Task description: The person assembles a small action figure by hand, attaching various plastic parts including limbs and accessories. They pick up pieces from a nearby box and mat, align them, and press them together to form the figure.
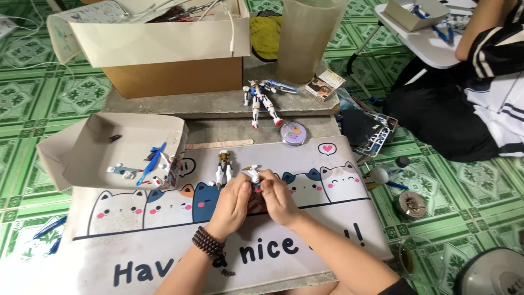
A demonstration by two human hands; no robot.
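Both my hands meet over a cat-print mat [164, 235] on a low table. My left hand [232, 203] and my right hand [277, 198] pinch a small white model part [253, 175] between their fingertips. A dark bead bracelet [209, 244] circles my left wrist. Just left of the part, a small white and gold pair of model legs [223, 168] lies on the mat. A finished white, blue and red robot figure [261, 100] lies farther back on the grey table top.
An open shallow box [82, 158] with loose blue and white pieces sits at left. A big cardboard box [164, 49], a tall plastic container [305, 38], a round tin [293, 133] and a wooden stick [218, 145] are behind. Another person [480, 82] sits at right by a white table [426, 43].
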